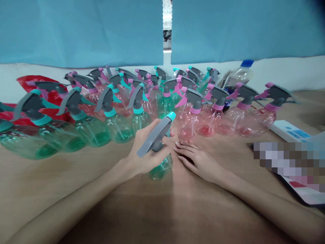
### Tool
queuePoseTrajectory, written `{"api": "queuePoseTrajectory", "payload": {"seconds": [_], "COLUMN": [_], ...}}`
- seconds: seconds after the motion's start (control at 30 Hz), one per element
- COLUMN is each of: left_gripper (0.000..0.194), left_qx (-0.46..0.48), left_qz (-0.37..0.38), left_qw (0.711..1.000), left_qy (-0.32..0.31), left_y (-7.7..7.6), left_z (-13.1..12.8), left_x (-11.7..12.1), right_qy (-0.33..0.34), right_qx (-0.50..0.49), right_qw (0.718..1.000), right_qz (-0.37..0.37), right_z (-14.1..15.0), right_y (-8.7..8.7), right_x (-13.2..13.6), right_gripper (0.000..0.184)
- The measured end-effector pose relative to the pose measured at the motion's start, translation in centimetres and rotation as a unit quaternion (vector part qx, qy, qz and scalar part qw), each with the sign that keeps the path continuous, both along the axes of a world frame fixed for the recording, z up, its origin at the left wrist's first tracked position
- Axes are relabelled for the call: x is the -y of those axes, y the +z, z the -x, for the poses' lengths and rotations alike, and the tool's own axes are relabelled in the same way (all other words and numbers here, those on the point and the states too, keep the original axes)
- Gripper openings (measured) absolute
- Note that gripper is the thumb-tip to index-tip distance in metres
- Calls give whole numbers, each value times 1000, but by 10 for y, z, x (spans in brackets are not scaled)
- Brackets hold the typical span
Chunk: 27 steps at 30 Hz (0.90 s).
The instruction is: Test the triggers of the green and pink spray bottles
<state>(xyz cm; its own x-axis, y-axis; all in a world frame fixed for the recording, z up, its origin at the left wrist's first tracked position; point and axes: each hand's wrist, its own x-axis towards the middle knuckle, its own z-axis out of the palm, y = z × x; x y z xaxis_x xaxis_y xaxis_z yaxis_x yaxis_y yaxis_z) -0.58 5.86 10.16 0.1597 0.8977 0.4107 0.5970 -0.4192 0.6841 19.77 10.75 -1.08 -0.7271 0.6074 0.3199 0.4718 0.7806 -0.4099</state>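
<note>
My left hand (pixel 146 149) is wrapped round the neck of a green spray bottle (pixel 160 169) with a grey and teal trigger head. The bottle is near the middle of the wooden table, in front of the rows. Beside it, my right hand (pixel 198 157) lies palm down on the tabletop with fingers stretched out, holding nothing. Its fingertips are just in front of a pink spray bottle (pixel 189 125); I cannot tell whether they touch it. A green spray bottle (pixel 119 128) with a teal collar stands to the left of my left hand.
Several green and pink spray bottles fill rows across the back. Red plastic (pixel 54 95) lies behind those at the left. A clear bottle with a blue cap (pixel 237 76) stands at the back right. Nearer are a white box (pixel 289 130) and a dark-edged flat object (pixel 291 189), partly blurred.
</note>
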Motion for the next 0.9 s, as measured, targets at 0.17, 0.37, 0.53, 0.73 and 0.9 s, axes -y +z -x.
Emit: {"api": "queuePoseTrajectory", "payload": {"seconds": [0.17, 0.37, 0.53, 0.73, 0.9], "left_gripper": [21, 14, 21, 37, 43], "left_qx": [8, 40, 25, 20, 44], "left_qz": [5, 14, -8, -15, -37], "left_qw": [1000, 999, 1000, 1000, 998], "left_qy": [4, -11, -7, 3, 19], "left_y": [1, 3, -1, -10, -16], "left_z": [-1, -4, -3, 0, -2], "left_x": [1, 2, -1, -2, 0], "right_qy": [1, 2, 5, 1, -14], "right_qx": [6, 9, 2, -15, -80], "right_qw": [1000, 1000, 1000, 1000, 993], "right_qz": [-6, -12, -8, 14, 91], "right_z": [0, 0, 0, 1, 4], "right_y": [0, -1, -2, -1, 11], "right_x": [0, 0, 0, 3, 17], "right_gripper": [37, 37, 37, 36, 35]}}
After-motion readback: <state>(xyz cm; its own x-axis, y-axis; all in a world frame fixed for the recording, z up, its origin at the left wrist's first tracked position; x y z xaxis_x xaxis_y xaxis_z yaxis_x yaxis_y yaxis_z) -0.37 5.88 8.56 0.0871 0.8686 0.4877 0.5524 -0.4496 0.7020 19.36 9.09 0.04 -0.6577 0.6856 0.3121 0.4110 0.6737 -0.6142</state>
